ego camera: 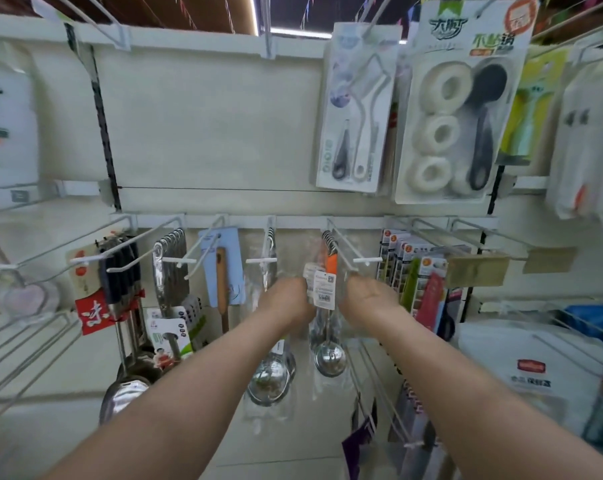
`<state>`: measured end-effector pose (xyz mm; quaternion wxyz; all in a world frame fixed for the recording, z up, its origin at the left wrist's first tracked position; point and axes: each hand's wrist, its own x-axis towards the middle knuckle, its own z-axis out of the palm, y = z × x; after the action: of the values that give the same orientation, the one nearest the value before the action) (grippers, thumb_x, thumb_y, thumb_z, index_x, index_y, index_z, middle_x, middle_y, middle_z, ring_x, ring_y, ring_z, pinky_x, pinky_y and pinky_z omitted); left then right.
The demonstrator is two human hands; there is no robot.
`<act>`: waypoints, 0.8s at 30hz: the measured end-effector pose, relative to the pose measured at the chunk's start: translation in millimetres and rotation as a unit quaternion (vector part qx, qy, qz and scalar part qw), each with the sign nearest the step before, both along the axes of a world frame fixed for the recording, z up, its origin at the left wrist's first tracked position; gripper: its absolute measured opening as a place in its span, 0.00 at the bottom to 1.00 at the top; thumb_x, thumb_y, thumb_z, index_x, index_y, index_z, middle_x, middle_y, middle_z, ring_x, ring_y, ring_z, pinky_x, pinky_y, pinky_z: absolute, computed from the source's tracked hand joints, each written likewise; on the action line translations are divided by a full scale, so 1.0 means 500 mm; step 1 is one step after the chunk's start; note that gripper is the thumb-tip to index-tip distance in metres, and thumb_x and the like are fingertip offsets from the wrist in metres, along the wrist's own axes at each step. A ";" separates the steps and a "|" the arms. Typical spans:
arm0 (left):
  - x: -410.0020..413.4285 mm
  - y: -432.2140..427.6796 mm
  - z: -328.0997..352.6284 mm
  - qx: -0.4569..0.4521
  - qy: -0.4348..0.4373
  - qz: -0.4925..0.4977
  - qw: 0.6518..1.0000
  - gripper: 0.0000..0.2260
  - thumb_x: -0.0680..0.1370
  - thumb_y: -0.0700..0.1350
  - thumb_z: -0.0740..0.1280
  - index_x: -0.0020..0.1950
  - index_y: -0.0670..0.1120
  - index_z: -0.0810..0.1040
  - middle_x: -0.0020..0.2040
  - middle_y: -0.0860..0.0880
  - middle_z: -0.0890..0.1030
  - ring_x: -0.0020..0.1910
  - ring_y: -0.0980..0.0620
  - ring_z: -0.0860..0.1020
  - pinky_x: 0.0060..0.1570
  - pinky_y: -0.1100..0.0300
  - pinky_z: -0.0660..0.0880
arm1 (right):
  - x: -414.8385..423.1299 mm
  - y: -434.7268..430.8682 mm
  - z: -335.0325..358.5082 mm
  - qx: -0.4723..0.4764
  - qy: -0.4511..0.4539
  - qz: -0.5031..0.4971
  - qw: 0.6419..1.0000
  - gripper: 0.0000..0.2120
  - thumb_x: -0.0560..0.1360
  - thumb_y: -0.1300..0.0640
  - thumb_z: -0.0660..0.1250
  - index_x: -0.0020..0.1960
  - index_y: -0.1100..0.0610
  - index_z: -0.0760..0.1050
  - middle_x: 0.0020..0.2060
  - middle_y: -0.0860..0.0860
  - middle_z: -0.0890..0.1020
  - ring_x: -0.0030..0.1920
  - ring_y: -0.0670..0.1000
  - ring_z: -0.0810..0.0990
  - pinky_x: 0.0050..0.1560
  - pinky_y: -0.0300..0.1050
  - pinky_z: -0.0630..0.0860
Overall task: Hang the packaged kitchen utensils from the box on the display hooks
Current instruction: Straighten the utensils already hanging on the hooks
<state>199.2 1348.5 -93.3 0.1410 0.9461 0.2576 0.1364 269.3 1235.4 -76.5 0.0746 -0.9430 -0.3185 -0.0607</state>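
The ladle pack (324,296) is in the middle of the rack, its top up by the hook (341,252) that carries the orange-handled packs and its bowl dangling below the wrists. I cannot tell whether its hole is already on the wire. To do this well, keep the hole square to the hook's tip, slide it back to the packs already there, and let go gently. The left hand (286,301) grips the pack's left edge by the labels, fingers curled round it. The right hand (371,301) touches the clear bag's right edge; I cannot tell whether it pinches or only steadies.
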 end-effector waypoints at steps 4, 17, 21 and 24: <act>0.045 0.032 0.000 -0.026 -0.019 -0.016 0.999 0.12 0.75 0.44 0.65 0.58 0.48 0.77 0.54 0.47 0.81 0.49 0.46 0.80 0.48 0.54 0.78 | 0.065 0.057 -0.018 0.012 -0.008 -0.015 1.000 0.13 0.80 0.61 0.55 0.61 0.58 0.73 0.54 0.56 0.80 0.51 0.57 0.80 0.42 0.46 0.74; 0.150 0.090 -0.034 -0.065 -0.021 -0.063 0.996 0.18 0.76 0.43 0.65 0.65 0.42 0.72 0.61 0.43 0.78 0.57 0.44 0.78 0.55 0.51 0.76 | 0.194 0.169 -0.105 0.238 0.130 -0.031 0.962 0.12 0.79 0.54 0.58 0.58 0.55 0.77 0.50 0.54 0.82 0.49 0.55 0.80 0.51 0.47 0.77; 0.155 0.090 -0.040 -0.067 -0.006 -0.063 0.996 0.15 0.76 0.43 0.66 0.62 0.43 0.74 0.58 0.43 0.79 0.54 0.44 0.79 0.51 0.53 0.77 | 0.203 0.173 -0.115 0.268 0.163 -0.034 0.949 0.11 0.76 0.53 0.61 0.56 0.55 0.77 0.48 0.52 0.83 0.49 0.54 0.81 0.53 0.49 0.77; 0.154 0.083 -0.041 -0.079 -0.006 -0.056 0.995 0.17 0.76 0.43 0.66 0.64 0.43 0.72 0.59 0.43 0.79 0.55 0.45 0.78 0.49 0.56 0.74 | 0.201 0.159 -0.118 0.290 0.229 -0.038 0.929 0.14 0.70 0.50 0.67 0.54 0.53 0.75 0.47 0.49 0.81 0.41 0.46 0.79 0.35 0.36 0.76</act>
<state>275.9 1390.1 -114.0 0.2242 0.9441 0.2137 0.1133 369.8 1315.1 -135.4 0.4132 -0.8801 -0.2248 0.0642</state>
